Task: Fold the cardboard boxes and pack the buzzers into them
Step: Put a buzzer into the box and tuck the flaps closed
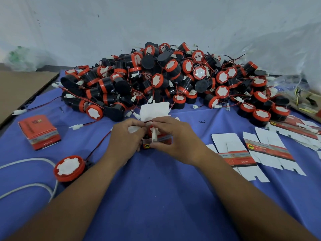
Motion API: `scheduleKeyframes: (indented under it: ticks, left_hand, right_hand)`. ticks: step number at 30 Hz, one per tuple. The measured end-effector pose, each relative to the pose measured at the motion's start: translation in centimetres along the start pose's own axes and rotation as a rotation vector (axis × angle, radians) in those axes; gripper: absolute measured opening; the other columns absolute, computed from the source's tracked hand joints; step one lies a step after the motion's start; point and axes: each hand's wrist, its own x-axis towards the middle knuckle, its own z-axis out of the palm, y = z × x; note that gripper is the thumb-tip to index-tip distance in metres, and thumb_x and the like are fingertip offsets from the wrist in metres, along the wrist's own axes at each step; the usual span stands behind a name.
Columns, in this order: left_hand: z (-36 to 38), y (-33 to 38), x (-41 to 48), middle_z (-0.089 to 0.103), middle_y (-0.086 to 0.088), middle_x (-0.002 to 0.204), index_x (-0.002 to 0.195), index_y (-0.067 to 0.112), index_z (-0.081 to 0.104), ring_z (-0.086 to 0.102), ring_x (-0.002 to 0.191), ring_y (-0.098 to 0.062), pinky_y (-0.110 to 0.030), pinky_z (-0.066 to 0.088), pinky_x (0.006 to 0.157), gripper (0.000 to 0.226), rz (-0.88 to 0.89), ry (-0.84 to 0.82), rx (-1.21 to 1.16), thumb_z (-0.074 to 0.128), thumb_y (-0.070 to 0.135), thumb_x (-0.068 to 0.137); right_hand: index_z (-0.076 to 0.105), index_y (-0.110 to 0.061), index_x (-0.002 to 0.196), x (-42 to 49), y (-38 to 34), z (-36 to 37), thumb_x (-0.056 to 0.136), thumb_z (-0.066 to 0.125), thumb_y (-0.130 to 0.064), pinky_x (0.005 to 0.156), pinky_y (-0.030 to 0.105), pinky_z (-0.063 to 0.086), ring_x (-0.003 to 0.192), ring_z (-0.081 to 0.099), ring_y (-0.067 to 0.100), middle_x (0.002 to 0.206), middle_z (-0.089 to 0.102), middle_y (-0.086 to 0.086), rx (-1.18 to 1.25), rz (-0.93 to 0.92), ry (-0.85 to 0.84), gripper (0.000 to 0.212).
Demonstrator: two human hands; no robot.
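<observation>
pale wall (86,28), blue tablecloth (156,197)

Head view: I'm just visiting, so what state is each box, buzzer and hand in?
open box: lid flap up, not yet closed.
closed box: shut, resting on the blue cloth.
flat boxes: unfolded, lying flat.
buzzer pile: loose, unpacked.
single buzzer: loose on the blue cloth, unpacked.
left hand: grips the open box.
right hand: pinches the white connector.

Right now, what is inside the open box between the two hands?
A buzzer: its red top shows, with a white connector and a thin wire that the right hand pinches. The left hand holds the open box; hands and walls cover the buzzer's body.
</observation>
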Motion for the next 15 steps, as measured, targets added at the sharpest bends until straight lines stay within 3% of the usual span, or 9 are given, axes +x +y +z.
scheduleKeyframes:
  ticks: [5,9,12,15]
  left_hand:
    - [0.28,-0.04,-0.49,0.071,0.001,0.086,0.094,0.026,0.068,0.061,0.045,-0.019,-0.029,0.051,0.044,0.003,0.079,-0.009,0.026,0.066,0.023,0.094]
    - [0.24,0.16,-0.46,0.067,0.011,0.100,0.099,0.032,0.060,0.064,0.060,-0.021,-0.035,0.054,0.054,0.007,0.128,-0.042,0.038,0.064,0.033,0.094]
    - [0.15,-0.02,-0.42,0.066,0.012,0.104,0.109,0.027,0.060,0.065,0.081,-0.022,-0.042,0.056,0.074,0.014,0.151,-0.052,0.122,0.061,0.023,0.096]
    - [0.30,0.13,-0.64,0.060,0.020,0.106,0.115,0.027,0.057,0.063,0.089,-0.015,-0.031,0.052,0.078,0.021,0.195,-0.047,0.178,0.059,0.017,0.096]
  right_hand:
    - [0.060,-0.013,0.135,-0.19,0.10,0.11,0.090,0.072,-0.021,0.099,0.004,0.035,0.118,0.055,0.007,0.133,0.064,-0.001,0.009,0.014,0.022,0.047]
    - [0.057,-0.016,0.136,-0.06,-0.05,0.02,0.104,0.051,-0.030,0.094,0.037,0.050,0.110,0.063,0.017,0.122,0.067,0.000,0.073,0.111,-0.042,0.036]
    - [0.065,-0.013,0.124,0.11,-0.31,0.25,0.107,0.042,-0.023,0.091,0.043,0.048,0.105,0.062,0.022,0.115,0.071,0.001,0.053,0.084,-0.023,0.031]
    - [0.070,-0.011,0.113,0.38,-0.56,0.61,0.107,0.044,-0.024,0.085,0.042,0.048,0.096,0.062,0.023,0.102,0.073,0.004,0.064,0.143,-0.002,0.030]
